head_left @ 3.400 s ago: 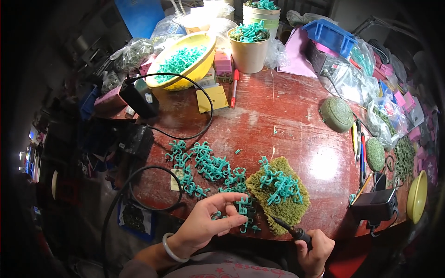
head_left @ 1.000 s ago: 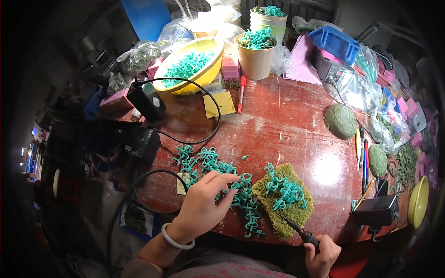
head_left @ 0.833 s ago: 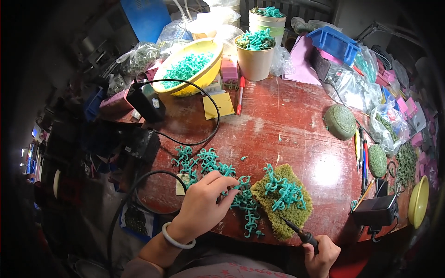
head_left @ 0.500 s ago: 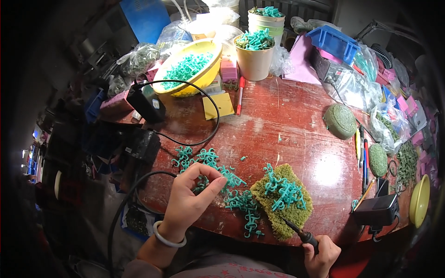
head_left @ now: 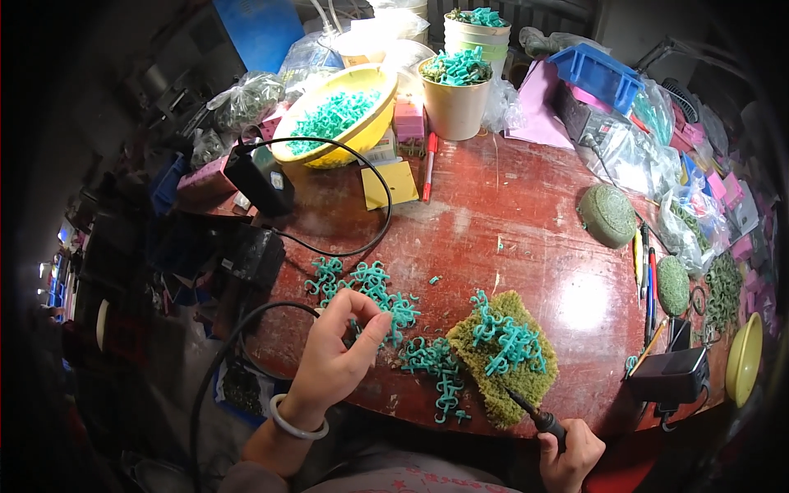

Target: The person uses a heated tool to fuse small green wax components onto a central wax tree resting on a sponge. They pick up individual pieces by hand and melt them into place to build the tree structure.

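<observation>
My left hand (head_left: 339,353), with a pale bangle (head_left: 297,421) at the wrist, hovers over a loose pile of green curled wax-like pieces (head_left: 370,279). Its thumb and forefinger are pinched together; anything between them is too small to make out. More green pieces (head_left: 434,358) lie just right of it. In my right hand (head_left: 573,457) is a black-handled pen tool (head_left: 546,422) with a thin dark tip. The tip rests at the lower part of a mossy green-brown sponge pad (head_left: 485,382), below a cluster of green pieces (head_left: 511,343) lying on the pad.
A yellow basin (head_left: 288,154) and a white bucket (head_left: 457,113) hold many green pieces at the back. A black cable (head_left: 389,205) loops across the left of the red table (head_left: 493,197). Pens (head_left: 645,271), a round green block (head_left: 608,215) and a black box (head_left: 670,374) stand right.
My left fingertips have drawn slightly left, back over the pile. My right hand and the pen tool stay almost in place, and the whole view has shifted a little.
</observation>
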Demonstrator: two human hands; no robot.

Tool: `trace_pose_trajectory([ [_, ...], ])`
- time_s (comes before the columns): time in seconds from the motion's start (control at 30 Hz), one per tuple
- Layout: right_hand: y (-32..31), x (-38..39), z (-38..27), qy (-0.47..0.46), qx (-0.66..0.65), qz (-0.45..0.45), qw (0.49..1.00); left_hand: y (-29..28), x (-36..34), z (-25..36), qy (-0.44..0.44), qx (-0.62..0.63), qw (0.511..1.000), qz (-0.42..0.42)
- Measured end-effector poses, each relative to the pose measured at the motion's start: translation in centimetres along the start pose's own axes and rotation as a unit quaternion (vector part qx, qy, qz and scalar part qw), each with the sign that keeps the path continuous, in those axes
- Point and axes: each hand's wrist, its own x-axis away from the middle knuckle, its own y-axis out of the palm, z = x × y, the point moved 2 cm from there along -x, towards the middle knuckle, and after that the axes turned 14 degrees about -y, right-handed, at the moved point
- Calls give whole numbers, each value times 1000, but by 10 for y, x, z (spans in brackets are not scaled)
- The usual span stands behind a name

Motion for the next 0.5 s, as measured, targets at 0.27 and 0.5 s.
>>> trace_pose_trajectory([
  [0.27, 1, -1, -1, 3, 2, -6, 1000, 7, 3, 4, -186, 173, 958, -134],
  [0.5, 12, 9, 8, -6, -3, 12, 1000, 7, 4, 2, -245, 230, 927, -166],
])
